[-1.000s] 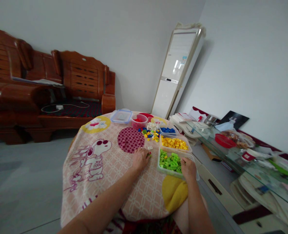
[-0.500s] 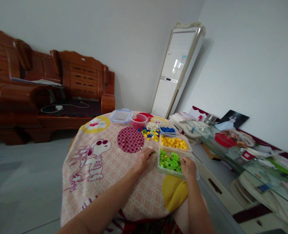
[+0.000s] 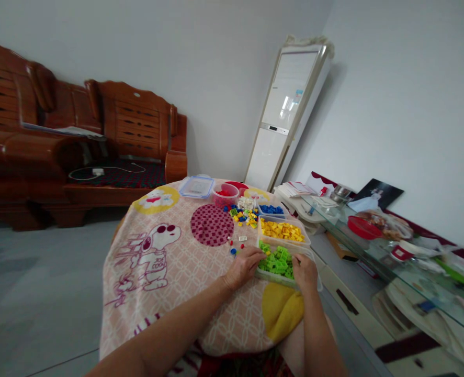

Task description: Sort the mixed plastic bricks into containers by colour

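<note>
A clear plastic box of green toy bricks (image 3: 278, 261) stands near the table's right side. My left hand (image 3: 244, 268) reaches over the box's left rim, its bent fingertips among the green bricks; what they pinch is hidden. At the box's right end is my right hand (image 3: 305, 273), closed, with anything inside it out of sight. Directly behind stands a box of yellow bricks (image 3: 282, 230), then one of blue bricks (image 3: 271, 209). Left of the boxes lie a loose white brick (image 3: 242, 238), a blue round piece (image 3: 233, 252) and small red bits.
Mixed loose bricks (image 3: 244, 216) lie behind, near white bricks (image 3: 246, 202) and a round tub (image 3: 225, 195) with red pieces. A blue-edged lid (image 3: 196, 186) rests at the back. A cluttered glass-topped cabinet (image 3: 373, 246) borders the right side.
My left hand has moved right from the tablecloth to the green-brick box; the green piece at its fingertips no longer shows. Small loose pieces are uncovered. My right hand has barely moved.
</note>
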`<state>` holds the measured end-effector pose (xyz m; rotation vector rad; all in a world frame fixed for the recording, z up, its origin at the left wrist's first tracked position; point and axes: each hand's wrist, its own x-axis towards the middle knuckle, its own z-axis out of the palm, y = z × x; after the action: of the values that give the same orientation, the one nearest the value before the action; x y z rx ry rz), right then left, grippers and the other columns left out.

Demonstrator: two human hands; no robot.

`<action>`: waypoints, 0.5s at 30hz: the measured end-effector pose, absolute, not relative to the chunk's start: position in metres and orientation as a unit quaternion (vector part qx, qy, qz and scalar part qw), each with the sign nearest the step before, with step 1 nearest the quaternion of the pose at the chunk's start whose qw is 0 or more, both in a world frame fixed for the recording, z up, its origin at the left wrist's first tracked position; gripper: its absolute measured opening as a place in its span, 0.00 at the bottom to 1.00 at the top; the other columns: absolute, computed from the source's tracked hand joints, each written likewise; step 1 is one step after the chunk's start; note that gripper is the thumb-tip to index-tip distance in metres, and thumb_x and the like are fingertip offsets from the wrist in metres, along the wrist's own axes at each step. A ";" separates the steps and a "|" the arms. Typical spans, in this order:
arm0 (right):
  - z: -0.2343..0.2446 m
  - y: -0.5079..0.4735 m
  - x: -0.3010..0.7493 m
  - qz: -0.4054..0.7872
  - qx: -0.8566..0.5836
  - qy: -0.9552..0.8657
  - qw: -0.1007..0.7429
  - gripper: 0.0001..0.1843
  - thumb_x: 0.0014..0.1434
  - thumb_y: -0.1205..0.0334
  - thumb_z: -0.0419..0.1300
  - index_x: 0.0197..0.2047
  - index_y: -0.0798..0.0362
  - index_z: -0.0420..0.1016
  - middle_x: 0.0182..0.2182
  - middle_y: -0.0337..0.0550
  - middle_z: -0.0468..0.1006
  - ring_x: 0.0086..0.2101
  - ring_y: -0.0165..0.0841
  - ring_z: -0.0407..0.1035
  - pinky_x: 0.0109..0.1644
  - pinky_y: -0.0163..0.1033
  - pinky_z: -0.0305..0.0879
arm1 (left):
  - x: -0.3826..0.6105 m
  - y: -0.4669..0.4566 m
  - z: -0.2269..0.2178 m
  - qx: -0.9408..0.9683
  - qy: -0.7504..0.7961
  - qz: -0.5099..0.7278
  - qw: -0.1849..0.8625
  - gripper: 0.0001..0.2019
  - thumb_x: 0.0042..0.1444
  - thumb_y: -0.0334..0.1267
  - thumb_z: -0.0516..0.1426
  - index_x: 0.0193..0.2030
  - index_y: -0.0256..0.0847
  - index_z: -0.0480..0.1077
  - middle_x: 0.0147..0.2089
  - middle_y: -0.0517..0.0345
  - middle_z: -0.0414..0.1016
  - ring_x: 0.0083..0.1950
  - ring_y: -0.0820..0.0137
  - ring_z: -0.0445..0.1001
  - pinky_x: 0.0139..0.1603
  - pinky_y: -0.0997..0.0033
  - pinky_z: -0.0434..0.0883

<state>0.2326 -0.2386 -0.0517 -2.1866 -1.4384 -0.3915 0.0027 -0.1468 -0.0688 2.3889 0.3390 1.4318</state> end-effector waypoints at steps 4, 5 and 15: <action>-0.053 -0.238 0.234 -0.143 -0.801 -0.527 0.246 0.16 0.63 0.64 0.50 0.36 0.53 0.81 0.33 0.46 0.81 0.34 0.34 0.69 0.38 0.36 0.56 | 0.002 -0.145 -0.071 0.848 0.129 0.492 0.151 0.15 0.65 0.31 0.49 0.48 0.40 0.77 0.45 0.48 0.79 0.47 0.68 0.76 0.50 0.65 0.74; -0.054 -0.238 0.235 -0.143 -0.802 -0.526 0.246 0.16 0.63 0.64 0.51 0.36 0.53 0.81 0.33 0.46 0.81 0.33 0.34 0.69 0.37 0.36 0.56 | 0.002 -0.144 -0.072 0.847 0.131 0.492 0.152 0.16 0.65 0.31 0.48 0.49 0.40 0.77 0.45 0.48 0.79 0.46 0.68 0.76 0.49 0.66 0.74; -0.052 -0.238 0.233 -0.139 -0.803 -0.523 0.250 0.17 0.63 0.64 0.50 0.37 0.53 0.82 0.33 0.47 0.81 0.34 0.35 0.70 0.38 0.36 0.58 | -0.007 -0.126 -0.077 0.840 0.292 0.442 0.121 0.16 0.56 0.27 0.53 0.49 0.37 0.74 0.46 0.46 0.77 0.48 0.60 0.73 0.52 0.58 0.71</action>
<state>0.2330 -0.2382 -0.0517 -2.1854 -1.4245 -0.3784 -0.0075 -0.1263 -0.0769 2.4521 0.8523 1.2897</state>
